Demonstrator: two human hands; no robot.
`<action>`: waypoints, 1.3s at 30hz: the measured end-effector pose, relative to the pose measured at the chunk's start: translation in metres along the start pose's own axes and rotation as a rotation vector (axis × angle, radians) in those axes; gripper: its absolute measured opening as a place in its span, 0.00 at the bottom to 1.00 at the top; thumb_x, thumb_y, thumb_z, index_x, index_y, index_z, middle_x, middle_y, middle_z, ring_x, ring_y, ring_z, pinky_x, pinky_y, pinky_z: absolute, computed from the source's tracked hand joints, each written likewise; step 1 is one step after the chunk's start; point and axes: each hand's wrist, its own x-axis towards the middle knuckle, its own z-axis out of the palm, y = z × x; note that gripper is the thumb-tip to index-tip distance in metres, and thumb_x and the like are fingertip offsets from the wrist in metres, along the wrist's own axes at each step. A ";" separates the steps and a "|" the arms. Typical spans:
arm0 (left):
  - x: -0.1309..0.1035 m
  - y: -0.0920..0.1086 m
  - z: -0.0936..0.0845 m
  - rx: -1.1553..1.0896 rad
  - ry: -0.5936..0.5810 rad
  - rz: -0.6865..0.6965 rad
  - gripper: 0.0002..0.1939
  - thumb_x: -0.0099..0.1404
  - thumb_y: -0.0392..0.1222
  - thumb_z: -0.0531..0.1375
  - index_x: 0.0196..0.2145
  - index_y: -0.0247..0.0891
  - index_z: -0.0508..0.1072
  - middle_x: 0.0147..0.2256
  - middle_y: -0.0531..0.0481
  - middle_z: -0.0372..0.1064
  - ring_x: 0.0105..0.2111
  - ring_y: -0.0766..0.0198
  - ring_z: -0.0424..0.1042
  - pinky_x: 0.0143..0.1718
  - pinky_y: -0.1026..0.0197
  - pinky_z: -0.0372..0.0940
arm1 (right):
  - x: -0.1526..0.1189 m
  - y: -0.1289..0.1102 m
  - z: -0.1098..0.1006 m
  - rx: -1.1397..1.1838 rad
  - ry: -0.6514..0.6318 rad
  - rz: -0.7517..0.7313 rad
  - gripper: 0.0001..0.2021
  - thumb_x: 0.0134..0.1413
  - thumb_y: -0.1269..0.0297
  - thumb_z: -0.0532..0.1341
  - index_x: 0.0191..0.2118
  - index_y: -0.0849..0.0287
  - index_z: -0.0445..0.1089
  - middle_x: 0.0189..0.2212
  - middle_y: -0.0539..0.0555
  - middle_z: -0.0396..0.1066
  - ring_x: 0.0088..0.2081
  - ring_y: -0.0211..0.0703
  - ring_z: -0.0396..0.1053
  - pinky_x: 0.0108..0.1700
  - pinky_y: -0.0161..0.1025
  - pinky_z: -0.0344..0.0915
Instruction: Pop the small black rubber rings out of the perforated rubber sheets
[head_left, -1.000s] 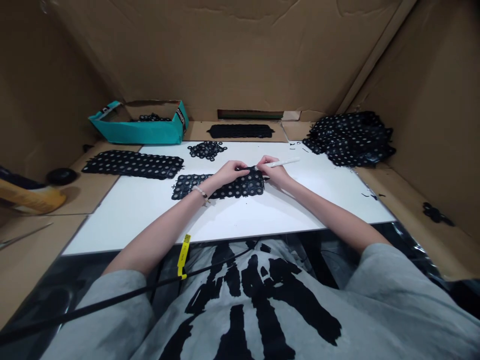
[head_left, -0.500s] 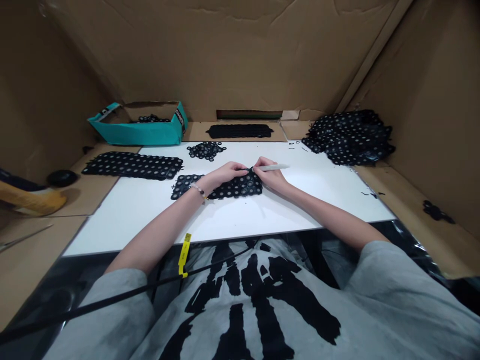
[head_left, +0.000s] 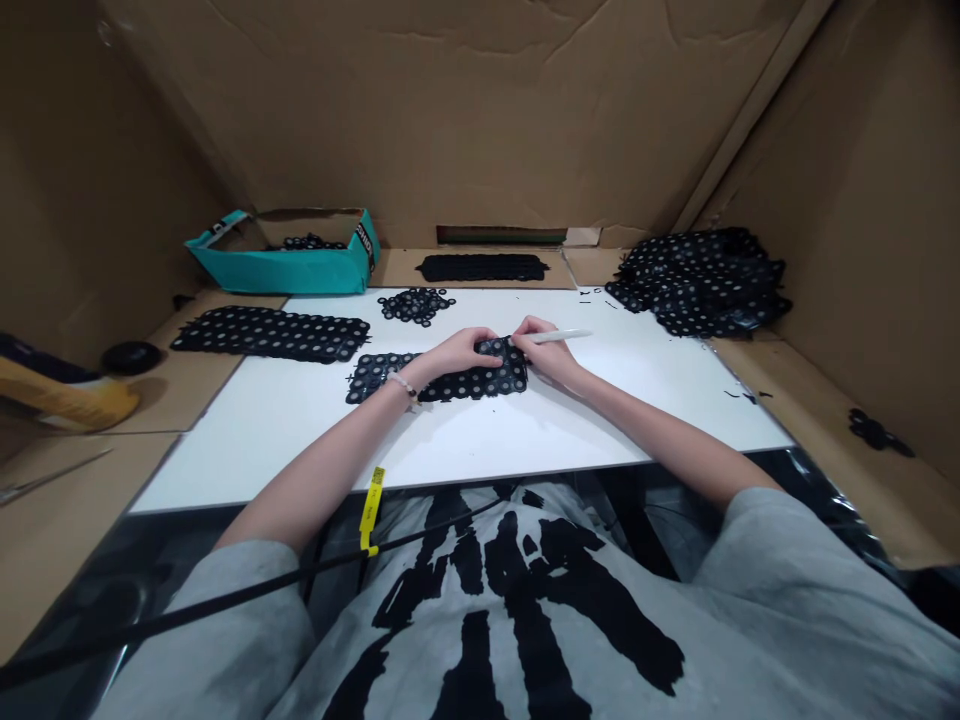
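Observation:
A black sheet with rows of light round dots lies on the white board. Across its upper part rests my left hand, its thumb and fingers spread apart on the sheet near the right end. My right hand is closed around a slim white pen-like tool, whose tip points left at the sheet's upper right corner. Just behind the left hand is a small pile of loose black rings.
Another dotted sheet lies at the left. Behind it stands a teal box holding black rings. A black strip stack sits at the back, a heap of dotted sheets at the back right. Cardboard walls surround the board.
My left thumb and fingers have opened apart and moved slightly off the sheet's upper right corner. The white tool in my right hand has shifted a little to the right.

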 end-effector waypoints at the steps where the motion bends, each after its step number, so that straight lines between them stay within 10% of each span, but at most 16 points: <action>1: 0.000 0.000 0.001 0.004 0.001 0.007 0.25 0.51 0.57 0.71 0.41 0.37 0.78 0.42 0.47 0.77 0.45 0.52 0.72 0.51 0.54 0.63 | 0.001 0.002 -0.002 0.054 -0.012 0.040 0.06 0.48 0.61 0.60 0.26 0.55 0.64 0.24 0.47 0.66 0.29 0.40 0.63 0.33 0.38 0.59; 29: -0.006 0.006 -0.001 -0.157 0.035 -0.146 0.34 0.49 0.49 0.72 0.53 0.36 0.75 0.46 0.45 0.76 0.47 0.53 0.72 0.52 0.54 0.64 | -0.004 -0.002 0.008 -0.192 -0.063 -0.055 0.05 0.49 0.62 0.58 0.26 0.56 0.64 0.24 0.49 0.68 0.30 0.42 0.64 0.33 0.39 0.56; 39: -0.005 -0.008 -0.010 0.185 0.052 -0.056 0.19 0.59 0.58 0.62 0.33 0.37 0.78 0.34 0.48 0.77 0.37 0.55 0.72 0.42 0.57 0.63 | 0.009 0.003 -0.011 0.158 -0.139 0.158 0.08 0.43 0.59 0.64 0.25 0.56 0.67 0.26 0.50 0.71 0.31 0.41 0.65 0.35 0.38 0.60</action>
